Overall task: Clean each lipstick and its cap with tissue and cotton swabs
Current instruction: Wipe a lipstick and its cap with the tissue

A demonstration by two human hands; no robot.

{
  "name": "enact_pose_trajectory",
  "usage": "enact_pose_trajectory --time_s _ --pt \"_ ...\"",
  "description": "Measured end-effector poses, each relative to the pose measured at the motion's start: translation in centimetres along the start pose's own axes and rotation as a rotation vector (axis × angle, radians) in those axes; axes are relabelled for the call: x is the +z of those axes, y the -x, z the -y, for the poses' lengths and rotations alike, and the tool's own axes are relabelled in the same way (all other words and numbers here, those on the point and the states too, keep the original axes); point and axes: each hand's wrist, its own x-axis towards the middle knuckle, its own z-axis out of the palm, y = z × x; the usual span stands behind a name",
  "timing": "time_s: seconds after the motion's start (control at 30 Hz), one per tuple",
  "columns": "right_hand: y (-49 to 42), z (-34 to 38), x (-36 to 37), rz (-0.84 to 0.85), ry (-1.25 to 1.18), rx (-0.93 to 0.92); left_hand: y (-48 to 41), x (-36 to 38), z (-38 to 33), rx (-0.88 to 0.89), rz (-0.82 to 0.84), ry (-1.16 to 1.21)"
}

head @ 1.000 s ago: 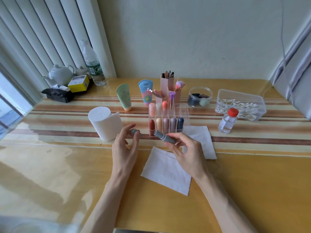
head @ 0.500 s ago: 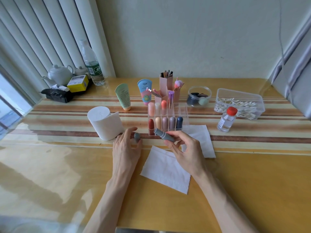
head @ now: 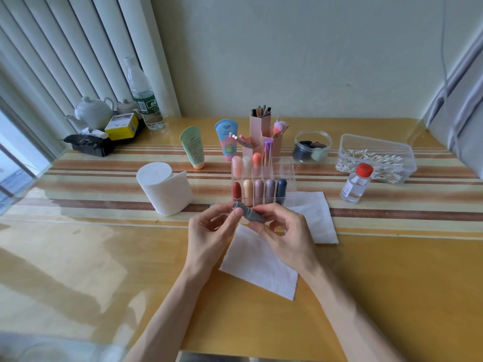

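Starting at the desk's far left corner, a white teapot (head: 92, 113), a yellow box (head: 121, 126) and a water bottle (head: 142, 100) stand close together. Nearer the middle a tissue roll (head: 164, 189) stands upright, with a green tube (head: 193, 148) behind it to the right. The left hand (head: 209, 231) and right hand (head: 285, 231) meet over the desk's centre, both clamped on the grey lipstick (head: 248, 212). The left pinches its open far end between thumb and forefinger, and the right grips its base. The lipstick is tilted above a flat tissue sheet (head: 258, 265). Just behind the hands stands the clear organiser (head: 288, 173), with capped lipsticks upright in its compartments. A second tissue sheet (head: 313, 218) lies right of the hands. Toward the right edge stand a red-capped bottle (head: 356, 184) and a tub of cotton swabs (head: 376, 160).
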Motion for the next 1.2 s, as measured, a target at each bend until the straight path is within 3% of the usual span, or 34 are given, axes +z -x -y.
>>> enact_pose_trajectory --time_s 0.3,0.5,0.73,0.97,1.2 --pt "0.1 0.6 0.1 0.135 -0.297 0.184 0.0 -0.2 0.3 -0.007 0.053 0.058" --pt "0.1 0.9 0.3 0.170 -0.322 0.210 -0.1 -0.3 0.4 -0.021 0.044 0.119" --pt "0.3 1.1 1.0 0.060 -0.234 0.142 -0.1 -0.2 0.5 0.000 0.048 0.133" --pt "0.5 1.6 0.8 0.184 -0.262 0.164 -0.1 -0.5 0.3 0.019 0.089 0.143" --pt "0.5 1.2 1.3 0.053 -0.247 0.118 -0.2 -0.3 0.2 0.023 0.088 0.138"
